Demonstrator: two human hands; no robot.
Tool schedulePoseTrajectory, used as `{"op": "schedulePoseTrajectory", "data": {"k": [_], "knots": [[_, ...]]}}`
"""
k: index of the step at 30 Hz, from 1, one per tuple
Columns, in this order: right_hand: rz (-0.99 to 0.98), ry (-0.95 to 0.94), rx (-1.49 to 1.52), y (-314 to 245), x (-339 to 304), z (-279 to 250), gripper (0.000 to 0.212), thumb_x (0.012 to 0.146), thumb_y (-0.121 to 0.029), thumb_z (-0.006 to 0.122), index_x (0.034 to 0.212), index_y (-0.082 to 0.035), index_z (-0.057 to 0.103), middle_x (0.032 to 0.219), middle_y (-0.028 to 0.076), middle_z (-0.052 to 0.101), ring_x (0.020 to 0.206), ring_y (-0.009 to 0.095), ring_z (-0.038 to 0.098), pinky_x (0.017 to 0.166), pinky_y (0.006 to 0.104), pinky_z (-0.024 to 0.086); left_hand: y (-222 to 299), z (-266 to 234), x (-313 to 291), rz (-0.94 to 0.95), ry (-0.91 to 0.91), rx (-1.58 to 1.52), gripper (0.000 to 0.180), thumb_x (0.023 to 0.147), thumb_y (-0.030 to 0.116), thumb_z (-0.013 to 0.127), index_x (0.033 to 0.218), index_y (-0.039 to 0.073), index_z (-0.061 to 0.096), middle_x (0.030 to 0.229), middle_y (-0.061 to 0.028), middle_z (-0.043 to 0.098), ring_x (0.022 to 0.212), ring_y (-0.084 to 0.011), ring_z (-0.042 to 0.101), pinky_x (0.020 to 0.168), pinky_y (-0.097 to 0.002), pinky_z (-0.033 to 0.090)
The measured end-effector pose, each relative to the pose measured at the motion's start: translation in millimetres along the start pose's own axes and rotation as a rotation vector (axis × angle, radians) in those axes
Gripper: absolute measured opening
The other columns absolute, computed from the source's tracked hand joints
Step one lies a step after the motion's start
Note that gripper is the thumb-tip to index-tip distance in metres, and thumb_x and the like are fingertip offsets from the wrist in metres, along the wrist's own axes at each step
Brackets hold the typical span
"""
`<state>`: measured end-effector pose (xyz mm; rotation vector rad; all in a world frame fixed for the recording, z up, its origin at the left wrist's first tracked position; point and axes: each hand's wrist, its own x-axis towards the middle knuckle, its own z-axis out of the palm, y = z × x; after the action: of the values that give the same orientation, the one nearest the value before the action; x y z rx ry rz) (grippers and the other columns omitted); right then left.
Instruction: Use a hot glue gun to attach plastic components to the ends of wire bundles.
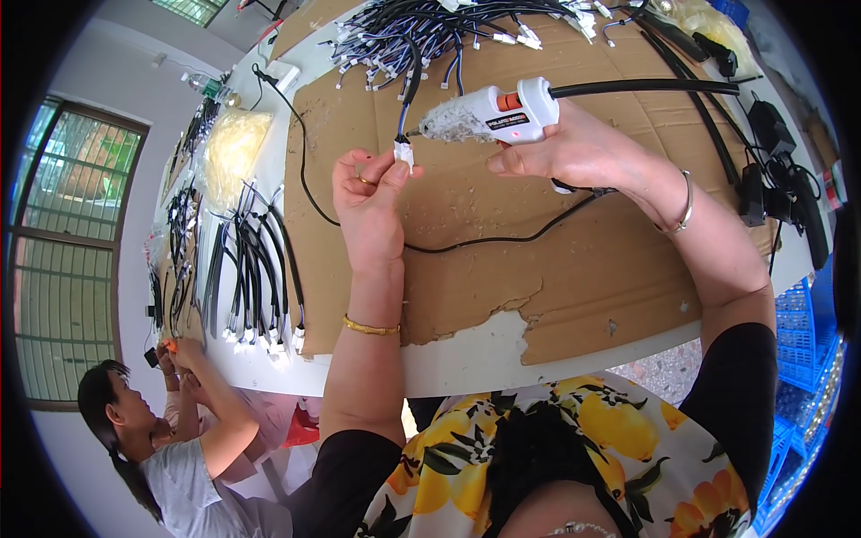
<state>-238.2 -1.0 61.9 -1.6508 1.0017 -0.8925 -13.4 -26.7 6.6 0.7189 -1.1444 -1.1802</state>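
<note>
My left hand pinches a small white plug connector at the end of a dark-sleeved cable. The cable runs up from the connector toward a heap of similar wires. In my right hand is a white hot glue gun, its handle mostly hidden by my fingers. Clumps of clear glue cover the front of the gun. The nozzle points left, right beside the top of the connector where the wires enter; whether they touch I cannot tell. A long black glue stick sticks out of the gun's back.
Brown cardboard covers the white table. A pile of wire harnesses lies at the far side, a row of sleeved cables at left. Black power adapters and blue crates are at right. A co-worker works at lower left.
</note>
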Motion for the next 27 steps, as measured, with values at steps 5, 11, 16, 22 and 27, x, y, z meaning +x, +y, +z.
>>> {"op": "schedulePoseTrajectory", "data": {"k": [5,11,16,22,27], "knots": [[0.033,-0.036,-0.026,-0.3,0.7,-1.3,0.030,0.073,-0.017,0.062,0.098,-0.004,0.054,0.070,-0.002,0.050,0.066,0.007,0.042,0.061,0.0231,0.038,1.7,0.5,-0.6,-0.099,-0.032,-0.097,0.027,0.078,-0.004,0.055,0.097,0.008,0.039,0.091,-0.0196,0.060,0.077,-0.0233,0.060,0.075,-0.0333,0.048],[0.001,-0.041,-0.038,-2.2,-0.1,-1.6,0.031,0.073,-0.016,0.062,0.099,-0.003,0.054,0.073,-0.001,0.052,0.067,0.008,0.042,0.061,0.0232,0.039,0.6,-5.8,-1.9,-0.230,-0.084,-0.217,0.025,0.081,-0.002,0.053,0.100,0.009,0.039,0.096,-0.0226,0.058,0.077,-0.0231,0.059,0.076,-0.0359,0.048],[0.067,-0.057,-0.018,-10.5,-1.7,-1.7,0.021,0.073,-0.015,0.065,0.085,-0.003,0.053,0.075,-0.004,0.049,0.069,0.005,0.040,0.061,0.0210,0.036,3.5,-2.8,-3.3,-0.289,-0.128,-0.237,0.023,0.084,0.001,0.049,0.102,0.009,0.038,0.096,-0.0228,0.057,0.075,-0.0223,0.059,0.078,-0.0401,0.047],[0.062,-0.041,-0.041,-6.9,-1.1,-0.5,0.021,0.073,-0.017,0.065,0.081,-0.003,0.051,0.071,-0.004,0.047,0.065,0.005,0.039,0.057,0.0210,0.034,4.2,-3.4,-4.1,-0.305,-0.140,-0.278,0.023,0.084,0.002,0.048,0.104,0.009,0.038,0.095,-0.0226,0.057,0.074,-0.0217,0.059,0.078,-0.0410,0.046],[0.030,-0.063,-0.012,-3.6,0.3,-1.7,0.022,0.073,-0.018,0.065,0.083,-0.003,0.052,0.071,-0.004,0.047,0.065,0.005,0.039,0.057,0.0212,0.034,3.6,-4.6,-3.8,-0.317,-0.108,-0.308,0.022,0.084,0.002,0.048,0.103,0.009,0.039,0.094,-0.0220,0.057,0.074,-0.0214,0.058,0.079,-0.0414,0.046]]}}
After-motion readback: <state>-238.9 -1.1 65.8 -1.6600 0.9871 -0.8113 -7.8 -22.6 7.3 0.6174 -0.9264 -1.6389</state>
